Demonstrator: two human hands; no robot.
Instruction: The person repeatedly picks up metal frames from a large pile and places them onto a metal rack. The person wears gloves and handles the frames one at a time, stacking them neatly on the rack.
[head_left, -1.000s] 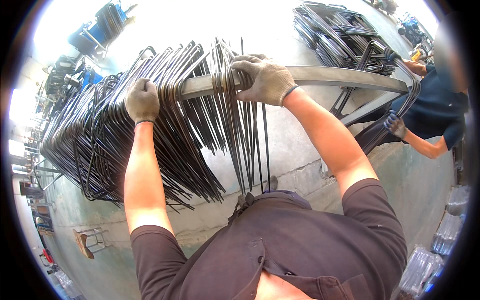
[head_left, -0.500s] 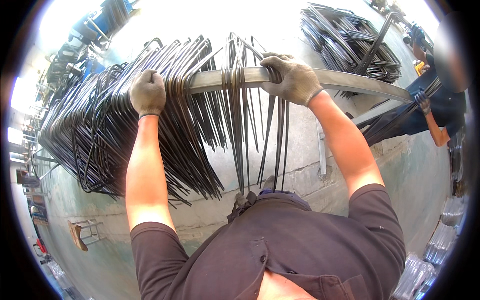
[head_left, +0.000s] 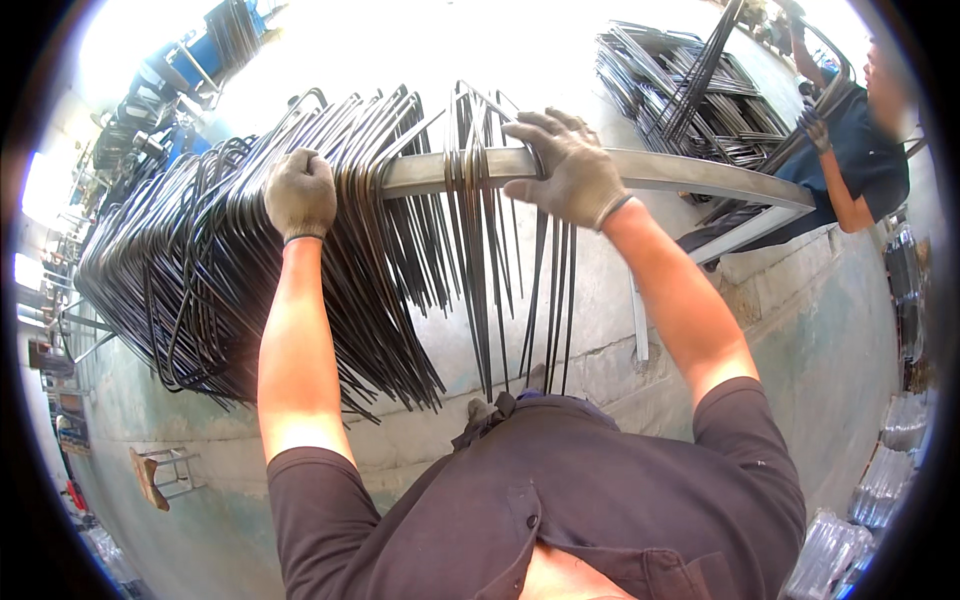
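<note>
A dense row of dark bent metal rods (head_left: 225, 215) hangs over a grey metal beam (head_left: 420, 173), long legs pointing down. My left hand (head_left: 302, 195), in a grey-beige work glove, is closed over the top bends of this row. On the right, my gloved right hand (head_left: 568, 170) lies open over the beam, thumb and fingers spread. A few rods (head_left: 552, 270) hang beneath it, their top bends partly hidden by the glove. Between my hands hangs a small separate cluster of rods (head_left: 470, 180).
A pile of bent rods (head_left: 690, 95) lies on the floor at the far right. Near the beam's right end, a co-worker (head_left: 850, 150) in gloves holds more rods. A small stool (head_left: 160, 475) stands at the left, and plastic-wrapped bundles (head_left: 830, 550) lie at the lower right.
My right hand has loosened from the rods and its fingers have spread. My left hand stays closed on the row. The co-worker's arms and rods have moved upward in the view.
</note>
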